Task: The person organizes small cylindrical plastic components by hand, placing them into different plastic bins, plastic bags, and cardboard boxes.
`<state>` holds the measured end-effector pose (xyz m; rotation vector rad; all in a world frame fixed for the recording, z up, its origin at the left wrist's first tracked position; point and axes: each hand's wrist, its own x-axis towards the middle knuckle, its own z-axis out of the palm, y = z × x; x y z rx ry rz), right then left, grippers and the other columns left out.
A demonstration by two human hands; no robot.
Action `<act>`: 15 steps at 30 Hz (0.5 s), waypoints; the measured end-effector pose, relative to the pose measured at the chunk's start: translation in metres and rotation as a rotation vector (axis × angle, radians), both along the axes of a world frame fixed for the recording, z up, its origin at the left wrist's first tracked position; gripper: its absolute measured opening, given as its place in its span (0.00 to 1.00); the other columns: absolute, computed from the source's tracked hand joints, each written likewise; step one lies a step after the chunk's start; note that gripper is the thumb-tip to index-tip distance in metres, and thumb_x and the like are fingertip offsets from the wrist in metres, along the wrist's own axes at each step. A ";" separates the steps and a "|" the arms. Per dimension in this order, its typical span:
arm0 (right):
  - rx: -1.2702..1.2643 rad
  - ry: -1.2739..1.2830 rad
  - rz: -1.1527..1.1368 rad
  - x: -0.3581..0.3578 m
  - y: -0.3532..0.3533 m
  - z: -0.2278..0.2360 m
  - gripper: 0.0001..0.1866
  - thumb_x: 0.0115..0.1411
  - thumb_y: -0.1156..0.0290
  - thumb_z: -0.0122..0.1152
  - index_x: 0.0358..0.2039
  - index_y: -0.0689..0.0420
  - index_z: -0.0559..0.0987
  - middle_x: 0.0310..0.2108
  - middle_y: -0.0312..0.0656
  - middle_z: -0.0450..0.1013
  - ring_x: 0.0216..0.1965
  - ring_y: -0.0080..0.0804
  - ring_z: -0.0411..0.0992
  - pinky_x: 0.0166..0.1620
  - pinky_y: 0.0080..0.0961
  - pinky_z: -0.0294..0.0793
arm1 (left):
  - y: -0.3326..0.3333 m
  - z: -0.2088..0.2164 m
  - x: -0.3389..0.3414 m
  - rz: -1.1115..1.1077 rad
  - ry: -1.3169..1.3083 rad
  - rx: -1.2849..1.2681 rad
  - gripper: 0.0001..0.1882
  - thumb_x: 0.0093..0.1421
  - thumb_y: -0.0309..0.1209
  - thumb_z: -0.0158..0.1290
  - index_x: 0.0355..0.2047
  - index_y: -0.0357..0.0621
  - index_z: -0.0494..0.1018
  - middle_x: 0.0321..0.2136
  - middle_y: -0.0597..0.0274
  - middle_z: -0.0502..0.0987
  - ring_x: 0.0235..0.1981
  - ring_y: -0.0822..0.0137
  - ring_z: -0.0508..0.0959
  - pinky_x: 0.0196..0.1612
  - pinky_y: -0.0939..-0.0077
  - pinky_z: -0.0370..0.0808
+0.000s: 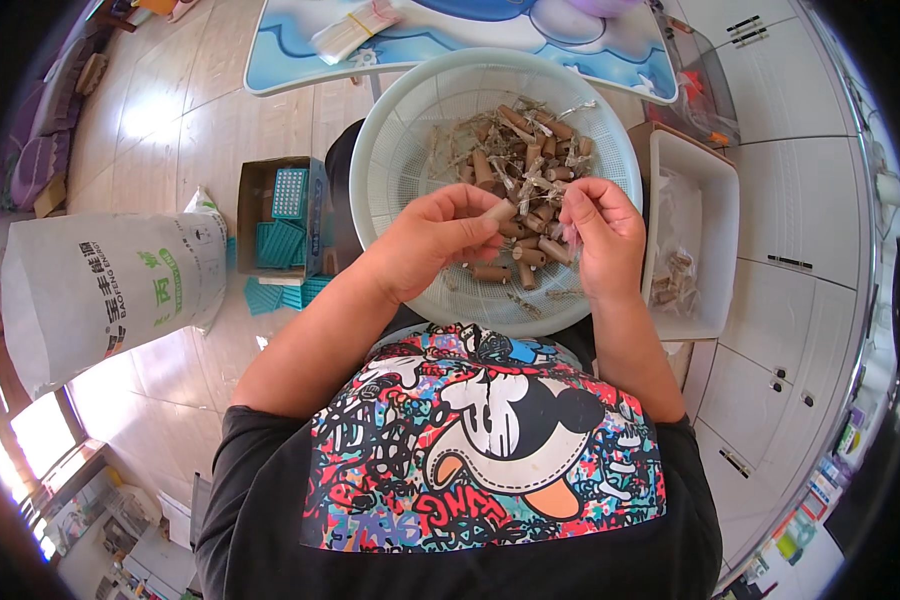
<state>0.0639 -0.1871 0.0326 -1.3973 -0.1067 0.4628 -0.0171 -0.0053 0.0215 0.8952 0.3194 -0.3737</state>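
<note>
A wide pale mesh basket sits at my lap, with a heap of small brown tapered plugs in it. Frayed, straw-coloured strips lie among them. Over the basket's near left part, my left hand pinches one brown plug between thumb and fingers. My right hand is closed in a pinch over the heap's right side. A thin translucent, pinkish bit shows below its fingertips, too small to name. The two hands are apart.
Right of the basket stands a white bin with clear plastic and plugs inside. On the left are a cardboard box of teal trays and a large white sack. Beyond is a blue patterned table; white cabinets line the right.
</note>
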 end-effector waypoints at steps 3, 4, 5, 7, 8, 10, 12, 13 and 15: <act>0.027 0.019 0.171 0.003 -0.006 -0.002 0.05 0.54 0.71 0.57 0.28 0.59 0.74 0.19 0.30 0.68 0.18 0.12 0.62 0.22 0.09 0.60 | 0.001 -0.001 0.002 0.044 0.024 0.039 0.12 0.59 0.30 0.46 0.42 0.40 0.66 0.35 0.64 0.71 0.36 0.73 0.73 0.39 0.78 0.72; 0.029 0.018 0.172 0.003 -0.008 -0.001 0.05 0.54 0.71 0.57 0.28 0.59 0.74 0.19 0.30 0.68 0.18 0.12 0.62 0.22 0.09 0.60 | 0.002 0.000 0.003 0.075 0.036 0.064 0.11 0.59 0.31 0.46 0.41 0.40 0.66 0.36 0.63 0.71 0.37 0.73 0.73 0.39 0.78 0.72; -0.082 -0.034 0.264 0.003 -0.009 0.002 0.05 0.53 0.72 0.58 0.27 0.60 0.74 0.19 0.30 0.68 0.19 0.12 0.62 0.22 0.10 0.61 | 0.002 0.001 0.002 0.076 0.036 0.066 0.11 0.59 0.31 0.46 0.41 0.40 0.66 0.36 0.63 0.71 0.37 0.73 0.73 0.39 0.78 0.72; -0.194 -0.086 0.353 0.002 -0.009 0.003 0.05 0.53 0.72 0.59 0.25 0.60 0.75 0.19 0.30 0.68 0.19 0.12 0.63 0.22 0.10 0.61 | 0.002 0.003 0.002 0.110 0.036 0.141 0.11 0.59 0.32 0.46 0.40 0.39 0.67 0.36 0.63 0.72 0.34 0.72 0.74 0.36 0.79 0.74; -0.214 -0.146 0.357 0.000 -0.007 0.003 0.05 0.52 0.73 0.59 0.24 0.60 0.75 0.19 0.30 0.68 0.20 0.12 0.63 0.23 0.11 0.61 | 0.002 0.006 0.002 0.107 0.035 0.140 0.11 0.59 0.32 0.46 0.40 0.39 0.67 0.36 0.63 0.72 0.34 0.72 0.74 0.36 0.79 0.74; -0.234 -0.206 0.362 -0.003 -0.002 0.003 0.05 0.51 0.73 0.60 0.23 0.60 0.74 0.18 0.29 0.68 0.20 0.12 0.62 0.23 0.11 0.62 | 0.000 0.014 0.002 0.071 0.076 0.180 0.12 0.59 0.33 0.47 0.40 0.39 0.67 0.34 0.63 0.72 0.29 0.72 0.75 0.32 0.80 0.75; -0.290 -0.212 0.335 -0.006 0.002 0.004 0.05 0.50 0.74 0.61 0.22 0.61 0.74 0.18 0.29 0.68 0.20 0.12 0.63 0.24 0.12 0.63 | -0.006 0.019 0.002 0.073 0.072 0.171 0.11 0.58 0.32 0.48 0.39 0.38 0.67 0.33 0.62 0.73 0.27 0.72 0.75 0.30 0.81 0.75; -0.290 -0.213 0.335 -0.006 0.003 0.004 0.05 0.50 0.74 0.61 0.22 0.61 0.74 0.18 0.29 0.68 0.20 0.12 0.63 0.24 0.12 0.63 | -0.008 0.021 0.002 0.075 0.067 0.161 0.11 0.58 0.31 0.49 0.38 0.37 0.67 0.31 0.61 0.73 0.24 0.73 0.75 0.28 0.82 0.75; -0.351 -0.219 0.346 -0.007 0.003 0.003 0.05 0.50 0.75 0.61 0.26 0.61 0.74 0.19 0.29 0.68 0.20 0.12 0.62 0.24 0.12 0.63 | -0.008 0.018 0.003 0.067 0.038 0.168 0.12 0.57 0.31 0.50 0.39 0.37 0.67 0.31 0.62 0.73 0.25 0.73 0.75 0.28 0.82 0.75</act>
